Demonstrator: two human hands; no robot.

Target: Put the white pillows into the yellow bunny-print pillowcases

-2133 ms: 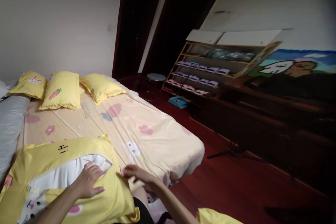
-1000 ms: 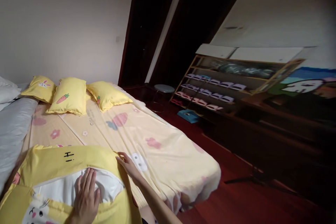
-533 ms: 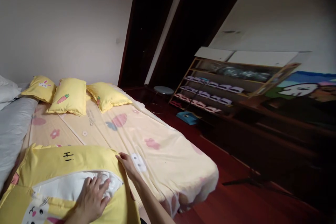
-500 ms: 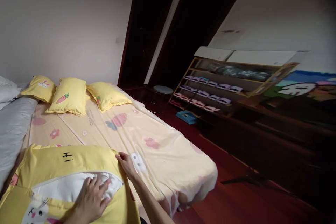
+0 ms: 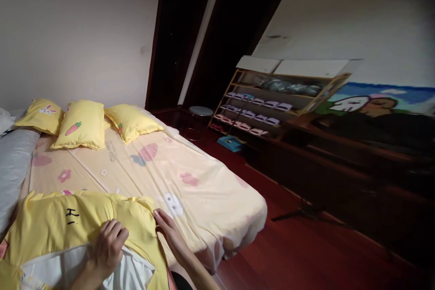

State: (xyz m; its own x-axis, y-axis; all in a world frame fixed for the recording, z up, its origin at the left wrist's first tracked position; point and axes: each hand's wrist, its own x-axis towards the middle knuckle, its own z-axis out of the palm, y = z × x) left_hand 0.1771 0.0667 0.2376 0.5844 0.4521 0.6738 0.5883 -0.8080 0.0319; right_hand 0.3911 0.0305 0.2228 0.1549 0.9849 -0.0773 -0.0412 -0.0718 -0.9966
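A yellow pillowcase (image 5: 44, 224) printed with "Hi" lies at the near end of the bed, its opening spread wide. White filling, seemingly a pillow (image 5: 131, 267), shows through that opening. My left hand (image 5: 110, 242) is closed in a fist on the upper edge of the opening, with yellow fabric bunched under its fingers. At the right side of the pillowcase, my right hand (image 5: 168, 229) pinches the edge near the far corner. Its fingertips are partly hidden behind the cloth.
Several yellow pillows (image 5: 81, 124) rest at the far end of the bed sheet (image 5: 210, 190). White bedding (image 5: 15, 158) runs along the left. Beyond the bed are a round stool (image 5: 201, 111), a shoe rack (image 5: 258, 99) with slippers, a blue bag (image 5: 230, 143) and dark furniture (image 5: 322, 163).
My left hand has gone from spread fingers on the white filling to a closed grip on the opening's upper edge. The yellow fabric is more bunched, and the view has turned slightly right.
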